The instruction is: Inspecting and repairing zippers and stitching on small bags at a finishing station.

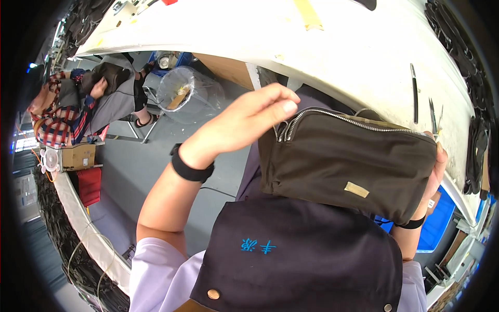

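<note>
I hold a dark olive zippered pouch (pixel 343 166) with a small tan label, above my lap and my dark apron (pixel 296 255). My left hand (pixel 244 119) pinches its upper left corner at the end of the metal zipper (pixel 332 117); a black band circles that wrist. My right hand (pixel 435 177) grips the pouch's right end from behind, mostly hidden by the fabric, with only fingers and a black wristband showing. The zipper runs along the top edge and looks closed.
A white worktable (pixel 353 47) curves across the top, with thin metal tools (pixel 415 93) and dark fabric pieces (pixel 475 151) near its right edge. A person in a plaid shirt (pixel 62 119) sits at the left. A clear plastic bag (pixel 187 93) and blue bin (pixel 439 218) lie below.
</note>
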Demonstrator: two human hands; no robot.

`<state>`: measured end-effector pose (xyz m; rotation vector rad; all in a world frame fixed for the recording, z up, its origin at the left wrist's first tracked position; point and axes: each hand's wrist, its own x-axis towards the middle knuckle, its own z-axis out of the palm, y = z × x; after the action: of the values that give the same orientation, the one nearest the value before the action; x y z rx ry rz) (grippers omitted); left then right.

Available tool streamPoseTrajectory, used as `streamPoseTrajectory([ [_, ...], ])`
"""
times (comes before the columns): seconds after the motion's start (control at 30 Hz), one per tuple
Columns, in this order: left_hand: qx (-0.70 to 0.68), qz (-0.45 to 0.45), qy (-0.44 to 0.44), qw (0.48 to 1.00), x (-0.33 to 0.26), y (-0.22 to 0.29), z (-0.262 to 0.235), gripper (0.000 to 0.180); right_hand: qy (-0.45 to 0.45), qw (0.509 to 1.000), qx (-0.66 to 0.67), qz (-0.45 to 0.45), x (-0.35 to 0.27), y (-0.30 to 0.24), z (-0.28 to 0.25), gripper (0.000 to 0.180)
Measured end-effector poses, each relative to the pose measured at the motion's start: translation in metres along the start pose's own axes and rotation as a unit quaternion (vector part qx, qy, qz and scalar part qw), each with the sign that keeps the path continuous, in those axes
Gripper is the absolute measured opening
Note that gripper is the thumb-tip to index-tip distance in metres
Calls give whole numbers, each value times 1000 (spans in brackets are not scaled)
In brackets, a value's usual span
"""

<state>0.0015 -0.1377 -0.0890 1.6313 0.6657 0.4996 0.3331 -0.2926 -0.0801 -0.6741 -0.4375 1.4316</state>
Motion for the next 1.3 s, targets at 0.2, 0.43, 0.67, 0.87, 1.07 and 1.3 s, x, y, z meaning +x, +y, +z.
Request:
streamPoseTrajectory([
  [0.2,46,47,-67,996,4,-23,11,30,85,993,-78,-28,-2,-2,21,21],
  [0.43,-99,-30,-66,993,-11,49,10,38,55,997,-50,-4,5,0,-3,21],
  [0.67,-58,-17,-23,998,-16,60,10,37,135,987,-84,-1,11,7,0,21],
  [0.87,10,74,-4,997,-16,67,9,36,114,987,-107,-39,11,7,9,29],
  [1.07,143,274,15,951,-20,49,-14,27,-3,946,-211,-247,16,11,57,43],
  [1.3,-68,-17,79,994,-32,-6,-8,29,-197,877,-370,-234,-7,4,102,56],
])
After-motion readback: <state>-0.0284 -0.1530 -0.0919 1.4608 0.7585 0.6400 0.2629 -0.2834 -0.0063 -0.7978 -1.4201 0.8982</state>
